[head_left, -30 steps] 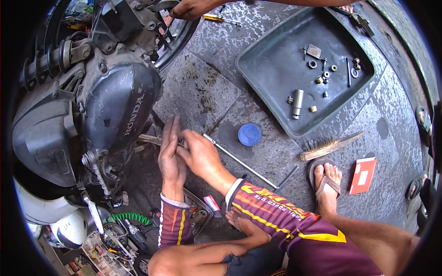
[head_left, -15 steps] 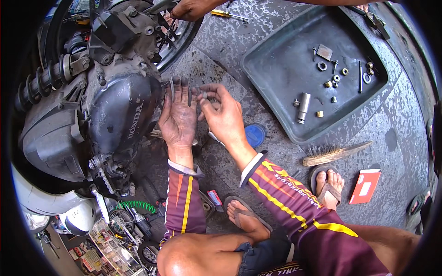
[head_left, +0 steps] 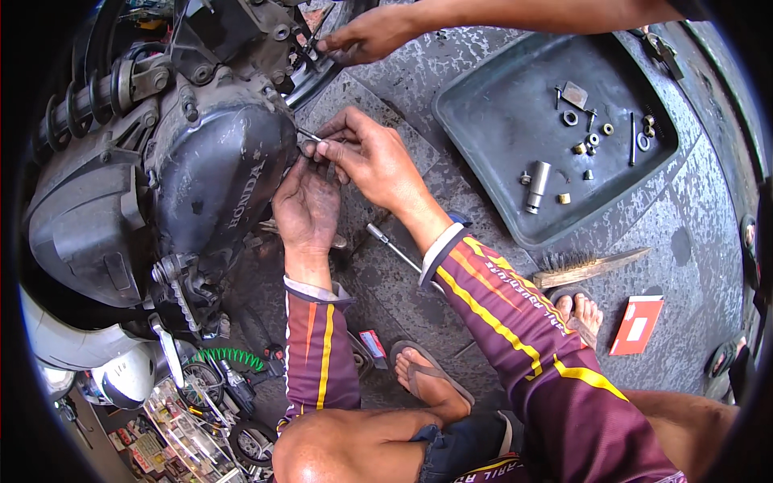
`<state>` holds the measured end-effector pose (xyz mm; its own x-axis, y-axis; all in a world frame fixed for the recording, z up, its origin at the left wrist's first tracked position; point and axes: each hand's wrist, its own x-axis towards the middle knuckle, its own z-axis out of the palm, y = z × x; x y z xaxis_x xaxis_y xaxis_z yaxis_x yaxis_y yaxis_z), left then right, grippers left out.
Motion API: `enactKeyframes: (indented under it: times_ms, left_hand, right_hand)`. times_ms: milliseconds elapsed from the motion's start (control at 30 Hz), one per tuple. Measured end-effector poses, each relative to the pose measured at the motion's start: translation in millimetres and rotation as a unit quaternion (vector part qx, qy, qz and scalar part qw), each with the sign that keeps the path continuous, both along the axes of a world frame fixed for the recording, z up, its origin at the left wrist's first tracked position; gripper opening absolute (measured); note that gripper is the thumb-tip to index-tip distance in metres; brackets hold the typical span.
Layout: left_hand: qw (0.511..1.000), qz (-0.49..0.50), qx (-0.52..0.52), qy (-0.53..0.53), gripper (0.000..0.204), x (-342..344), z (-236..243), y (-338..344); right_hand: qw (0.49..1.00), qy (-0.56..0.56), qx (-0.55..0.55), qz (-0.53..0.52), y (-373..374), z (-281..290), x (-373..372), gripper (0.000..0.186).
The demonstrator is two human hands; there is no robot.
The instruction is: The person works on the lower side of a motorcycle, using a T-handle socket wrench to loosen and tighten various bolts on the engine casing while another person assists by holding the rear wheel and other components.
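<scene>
Motorcycle repair workshop: dusty engine [head_left: 217, 165], parts tray [head_left: 503, 137], wire brush [head_left: 593, 269].

Out on the grey floor [head_left: 699, 294] here, a wooden-handled wire brush [head_left: 597, 270] lies near a flat red-and-white packet [head_left: 634, 340]; over the other way, a green coiled hose [head_left: 229, 356] curves in an arc.

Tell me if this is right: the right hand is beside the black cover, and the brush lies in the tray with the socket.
Wrong on the brush: the head view shows it on the floor, outside the tray. The right hand is beside the black cover, the socket in the tray.
</scene>
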<state>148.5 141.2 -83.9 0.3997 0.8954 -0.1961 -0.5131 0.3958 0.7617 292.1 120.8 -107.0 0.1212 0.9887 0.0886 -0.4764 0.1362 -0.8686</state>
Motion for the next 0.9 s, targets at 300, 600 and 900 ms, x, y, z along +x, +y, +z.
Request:
enactKeyframes:
  times_ms: [300, 600, 900]
  left_hand:
    - [0.994, 0.056, 0.000, 0.096, 0.025, 6.3, 3.7, -1.9]
    - [0.992, 0.044, 0.008, 0.118, 0.029, 3.2, 2.0, -5.4]
    - [0.990, 0.030, 0.010, 0.134, 0.034, -1.2, -4.6, -1.3]
  right_hand:
    - [0.980, -0.143, 0.095, -0.101, 10.5, -8.4, -6.6, 0.017]
    - [0.974, -0.196, 0.101, -0.056, 17.2, 8.6, 8.4, 0.023]
    - [0.975, -0.177, 0.063, -0.119, 9.3, 16.2, -5.3, 0.019]
